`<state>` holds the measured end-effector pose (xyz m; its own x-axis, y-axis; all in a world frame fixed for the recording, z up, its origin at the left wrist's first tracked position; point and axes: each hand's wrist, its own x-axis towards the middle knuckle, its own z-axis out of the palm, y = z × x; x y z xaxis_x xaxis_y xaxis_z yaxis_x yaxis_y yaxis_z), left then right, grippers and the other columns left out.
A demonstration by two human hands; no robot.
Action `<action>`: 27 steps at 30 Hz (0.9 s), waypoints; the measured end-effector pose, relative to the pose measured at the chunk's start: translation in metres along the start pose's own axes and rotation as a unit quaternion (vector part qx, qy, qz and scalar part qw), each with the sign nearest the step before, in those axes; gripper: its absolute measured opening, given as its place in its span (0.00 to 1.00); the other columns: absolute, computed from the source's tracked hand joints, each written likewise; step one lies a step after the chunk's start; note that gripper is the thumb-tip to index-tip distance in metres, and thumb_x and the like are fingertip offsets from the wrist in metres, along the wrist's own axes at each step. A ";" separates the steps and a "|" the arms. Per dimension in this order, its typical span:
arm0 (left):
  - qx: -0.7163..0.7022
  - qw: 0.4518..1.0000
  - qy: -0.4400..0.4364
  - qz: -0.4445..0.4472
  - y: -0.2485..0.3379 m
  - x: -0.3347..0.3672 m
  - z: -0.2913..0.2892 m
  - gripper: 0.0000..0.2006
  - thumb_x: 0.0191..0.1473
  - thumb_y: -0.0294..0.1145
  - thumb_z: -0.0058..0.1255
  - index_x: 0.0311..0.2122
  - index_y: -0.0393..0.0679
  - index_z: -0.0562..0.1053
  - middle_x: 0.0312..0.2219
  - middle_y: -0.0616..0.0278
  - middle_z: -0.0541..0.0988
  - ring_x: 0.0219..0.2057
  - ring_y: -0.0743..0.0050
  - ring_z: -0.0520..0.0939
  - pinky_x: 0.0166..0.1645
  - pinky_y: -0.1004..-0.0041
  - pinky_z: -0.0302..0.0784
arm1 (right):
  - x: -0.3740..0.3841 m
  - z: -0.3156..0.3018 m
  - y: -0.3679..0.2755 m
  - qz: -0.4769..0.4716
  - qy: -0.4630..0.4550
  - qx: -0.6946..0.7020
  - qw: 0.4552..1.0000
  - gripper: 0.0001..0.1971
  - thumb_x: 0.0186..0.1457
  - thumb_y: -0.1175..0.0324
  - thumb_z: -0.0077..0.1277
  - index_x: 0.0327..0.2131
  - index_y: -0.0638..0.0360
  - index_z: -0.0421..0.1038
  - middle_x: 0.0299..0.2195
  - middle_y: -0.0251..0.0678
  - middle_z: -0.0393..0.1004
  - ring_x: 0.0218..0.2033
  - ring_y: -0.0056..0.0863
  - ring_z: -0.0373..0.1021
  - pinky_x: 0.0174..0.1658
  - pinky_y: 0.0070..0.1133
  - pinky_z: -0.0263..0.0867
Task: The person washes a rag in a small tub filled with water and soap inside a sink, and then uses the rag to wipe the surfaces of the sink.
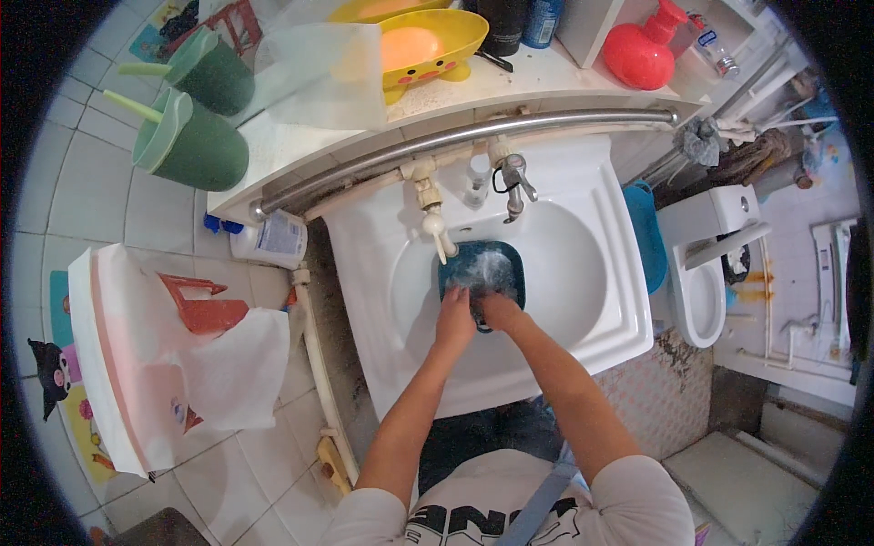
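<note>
Tiled bathroom, white sink [569, 278] below a cluttered shelf [523, 80]. Left hand [457, 309] and right hand [498, 312] are close together, both dipped into a dark teal tub [520, 273]; fingers hidden, so can't tell whether they grip anything. Tub sits inside the sink bowl, left of its middle, with a whitish patch [488, 266] in it, likely water or suds. White plastic tap [435, 227] points down at the tub's upper left rim; can't tell if it runs. Metal tap [516, 177] and a clear bottle [476, 182] stand at the sink's back. Risks, my guess: brisk hand movement sloshes liquid over the rim; leaning on one side tips or slides the tub on slick ceramic; a careless lift bumps the tap. Farther out: metal rail [546, 118], yellow bowl [437, 66], two green cups [194, 144].
</note>
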<state>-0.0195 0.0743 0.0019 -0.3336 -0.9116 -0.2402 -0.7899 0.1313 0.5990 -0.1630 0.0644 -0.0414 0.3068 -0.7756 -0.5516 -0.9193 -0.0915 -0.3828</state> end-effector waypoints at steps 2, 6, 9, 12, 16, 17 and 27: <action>-0.020 1.000 -0.020 -0.008 -0.005 -0.002 -0.004 0.26 0.42 0.16 0.44 0.52 0.32 0.64 0.53 0.41 0.63 0.55 0.45 0.63 0.59 0.61 0.59 | -0.010 -0.016 -0.009 0.107 0.035 0.021 0.993 0.16 0.45 0.74 0.47 0.41 0.62 0.69 0.39 0.48 0.73 0.42 0.43 0.71 0.46 0.31 0.67; -0.030 1.000 0.006 -0.005 0.007 -0.001 -0.006 0.23 0.42 0.17 0.45 0.49 0.34 0.66 0.48 0.44 0.68 0.51 0.47 0.68 0.55 0.61 0.63 | -0.018 -0.003 0.012 0.082 0.087 -0.030 0.992 0.06 0.44 0.73 0.50 0.29 0.62 0.73 0.30 0.46 0.75 0.35 0.41 0.73 0.39 0.31 0.69; -0.050 0.997 0.050 0.022 -0.003 -0.001 -0.010 0.22 0.44 0.18 0.47 0.49 0.36 0.67 0.48 0.44 0.69 0.51 0.48 0.68 0.56 0.61 0.63 | -0.028 -0.035 -0.006 -0.065 0.141 0.120 0.981 0.05 0.45 0.73 0.52 0.28 0.61 0.75 0.28 0.45 0.74 0.31 0.39 0.73 0.35 0.30 0.68; -0.088 0.993 0.079 0.029 -0.009 0.005 -0.013 0.17 0.45 0.22 0.50 0.45 0.37 0.70 0.41 0.46 0.73 0.43 0.49 0.74 0.49 0.62 0.69 | -0.046 -0.063 -0.015 -0.103 0.166 0.261 0.945 0.07 0.45 0.72 0.54 0.31 0.59 0.76 0.26 0.44 0.74 0.29 0.38 0.72 0.34 0.28 0.67; -0.119 0.990 0.074 -0.018 0.007 0.009 -0.037 0.11 0.45 0.26 0.53 0.36 0.38 0.73 0.31 0.51 0.76 0.31 0.52 0.77 0.37 0.63 0.73 | -0.063 -0.087 0.001 -0.072 0.283 0.232 0.928 0.08 0.46 0.71 0.55 0.32 0.59 0.76 0.28 0.44 0.75 0.31 0.37 0.71 0.36 0.25 0.67; -0.125 0.990 0.051 -0.042 0.019 0.010 -0.044 0.11 0.44 0.26 0.53 0.37 0.40 0.74 0.32 0.51 0.76 0.33 0.51 0.77 0.39 0.61 0.72 | -0.062 -0.083 0.008 -0.090 0.356 0.228 0.902 0.08 0.46 0.67 0.54 0.28 0.61 0.76 0.26 0.45 0.74 0.32 0.43 0.70 0.36 0.31 0.66; -0.063 0.970 0.204 0.120 0.012 0.004 -0.031 0.18 0.41 0.24 0.55 0.43 0.40 0.71 0.36 0.53 0.74 0.39 0.54 0.76 0.43 0.64 0.71 | -0.041 -0.071 0.002 -0.065 0.223 0.245 0.941 0.08 0.48 0.66 0.52 0.28 0.60 0.76 0.27 0.44 0.75 0.27 0.38 0.72 0.32 0.27 0.68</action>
<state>-0.0143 0.0599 0.0323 -0.2478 -0.9425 0.2243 -0.6371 0.3330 0.6952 -0.1951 0.0516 0.0327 0.1751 -0.9727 -0.1524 -0.6229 0.0104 -0.7822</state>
